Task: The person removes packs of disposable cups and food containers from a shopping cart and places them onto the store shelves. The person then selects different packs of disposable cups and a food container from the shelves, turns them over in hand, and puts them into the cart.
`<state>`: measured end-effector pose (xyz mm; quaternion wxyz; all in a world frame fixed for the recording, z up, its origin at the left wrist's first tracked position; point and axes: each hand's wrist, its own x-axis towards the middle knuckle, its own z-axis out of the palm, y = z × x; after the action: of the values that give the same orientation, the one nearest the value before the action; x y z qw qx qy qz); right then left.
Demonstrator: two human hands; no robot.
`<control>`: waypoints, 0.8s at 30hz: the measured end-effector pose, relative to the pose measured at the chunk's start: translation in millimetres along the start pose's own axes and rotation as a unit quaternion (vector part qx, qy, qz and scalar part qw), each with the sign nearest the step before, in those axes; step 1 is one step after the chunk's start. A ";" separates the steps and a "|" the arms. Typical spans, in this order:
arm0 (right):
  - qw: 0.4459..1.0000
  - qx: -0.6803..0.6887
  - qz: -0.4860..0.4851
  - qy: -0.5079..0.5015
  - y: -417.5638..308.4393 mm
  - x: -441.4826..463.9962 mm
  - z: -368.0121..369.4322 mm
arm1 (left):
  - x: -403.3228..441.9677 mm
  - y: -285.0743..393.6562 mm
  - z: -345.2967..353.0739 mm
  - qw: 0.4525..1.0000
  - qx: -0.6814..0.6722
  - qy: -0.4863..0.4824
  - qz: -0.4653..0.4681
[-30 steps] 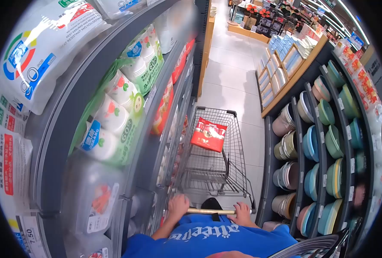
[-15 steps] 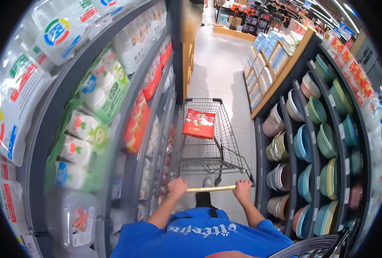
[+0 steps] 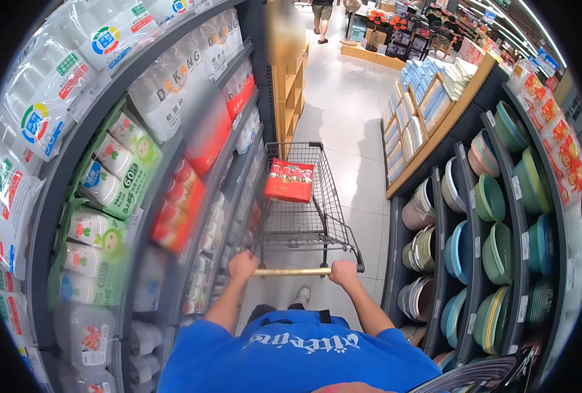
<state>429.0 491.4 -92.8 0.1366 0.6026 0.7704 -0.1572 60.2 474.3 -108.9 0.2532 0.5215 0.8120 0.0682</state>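
A wire shopping cart (image 3: 333,226) stands in front of me in the aisle. My left hand (image 3: 243,266) is wrapped round the left end of its yellowish handle bar (image 3: 291,272). Round the right end of the same bar my right hand (image 3: 343,272) is closed. Inside the basket, toward its far left, lies a red printed package (image 3: 290,180); its contents cannot be made out.
Shelves of plastic-wrapped cups (image 3: 98,173) run close along the left. Stacked basins (image 3: 497,252) fill the right shelf. Folded towels (image 3: 428,85) sit on a wooden rack farther right. Ahead, a person (image 3: 322,16) stands on the tiled floor (image 3: 340,105).
The cart and both my hands now appear farther left and slightly higher in view. Shelf goods have shifted, and more of the person ahead shows.
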 end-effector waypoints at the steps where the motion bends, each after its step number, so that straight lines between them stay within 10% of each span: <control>1: 1.000 -0.002 -0.005 -0.006 2.0 8.6 2.6 | 5.5 3.8 -3.3 1.000 -0.010 0.014 -0.009; 24: 0.999 0.008 -0.017 -0.033 -20.0 96.6 -32.2 | 103.4 29.7 -46.4 0.996 0.004 0.069 -0.065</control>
<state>386.1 585.5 -100.4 0.1546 0.5851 0.7743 -0.1849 28.0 585.8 -92.9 0.1987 0.4630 0.8597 0.0843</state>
